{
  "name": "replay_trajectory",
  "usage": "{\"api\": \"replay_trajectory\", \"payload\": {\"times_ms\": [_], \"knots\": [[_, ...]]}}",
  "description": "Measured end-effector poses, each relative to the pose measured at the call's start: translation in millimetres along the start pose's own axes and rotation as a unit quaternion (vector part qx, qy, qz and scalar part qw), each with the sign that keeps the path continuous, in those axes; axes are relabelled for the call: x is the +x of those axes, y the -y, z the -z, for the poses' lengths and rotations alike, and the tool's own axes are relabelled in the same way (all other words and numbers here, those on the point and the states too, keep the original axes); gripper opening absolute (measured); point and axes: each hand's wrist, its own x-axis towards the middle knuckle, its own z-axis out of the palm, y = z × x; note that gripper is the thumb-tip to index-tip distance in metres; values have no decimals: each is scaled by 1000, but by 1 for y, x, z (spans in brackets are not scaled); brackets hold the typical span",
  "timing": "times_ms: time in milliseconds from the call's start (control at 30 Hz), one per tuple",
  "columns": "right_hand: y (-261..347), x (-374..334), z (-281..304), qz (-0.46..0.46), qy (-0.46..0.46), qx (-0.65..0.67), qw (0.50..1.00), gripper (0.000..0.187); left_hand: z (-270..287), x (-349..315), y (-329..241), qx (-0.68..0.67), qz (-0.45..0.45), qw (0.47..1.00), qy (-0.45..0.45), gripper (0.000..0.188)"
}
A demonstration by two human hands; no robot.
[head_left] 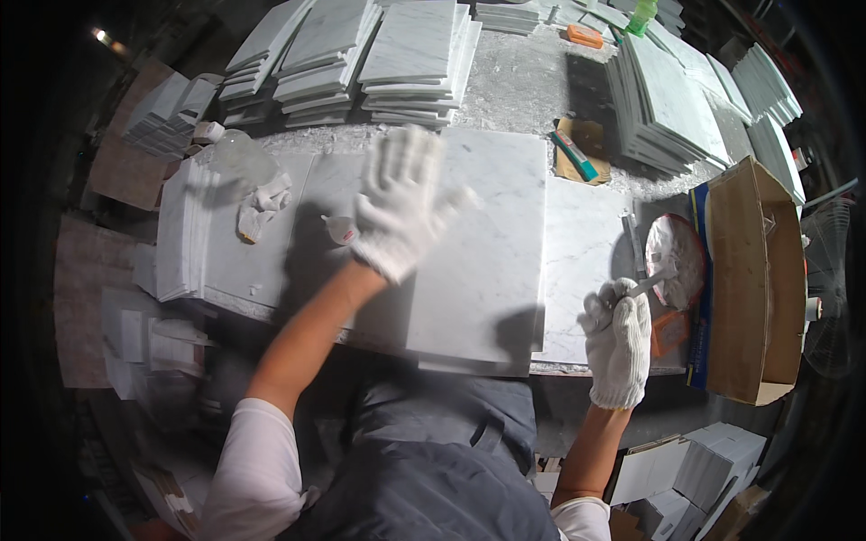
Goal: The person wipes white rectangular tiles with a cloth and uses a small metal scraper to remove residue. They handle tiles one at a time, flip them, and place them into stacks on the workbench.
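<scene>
A white knitted glove covers my left hand, which is spread flat, slightly blurred, over the left edge of a grey-veined white marble tile. Whether the palm touches the tile cannot be made out. My right hand, gloved too, is closed around a narrow putty knife near the table's front edge. The blade points toward a red-rimmed dish holding white paste. Beside my left wrist lies a small white round piece with a red mark. A crumpled white glove rests farther left.
Marble slabs are stacked at the back, with another stack at the back right. A cardboard box stands right of the dish. A teal-and-white stick-like object lies behind the tile. A clear bottle sits at left.
</scene>
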Motion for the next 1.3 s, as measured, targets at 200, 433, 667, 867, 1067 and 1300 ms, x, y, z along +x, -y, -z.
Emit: {"api": "replay_trajectory", "payload": {"times_ms": [200,433,667,867,1067,1300], "knots": [[3,31,-40,-11,53,-210,976,31,-45,-39,-24,145,-59,984,81,74],[-13,70,-81,112,139,-583,793,35,7,-51,-17,-155,40,984,73,70],[-37,107,-100,169,195,-666,700,36,26,-116,-44,-293,43,953,66,67],[-34,118,-99,194,234,-691,655,36,29,-107,-38,-295,27,953,57,62],[-35,123,-100,208,259,-688,645,39,25,-113,-38,-300,35,951,71,60],[-35,126,-103,216,265,-707,619,39,29,-108,-38,-308,35,948,76,59]]}}
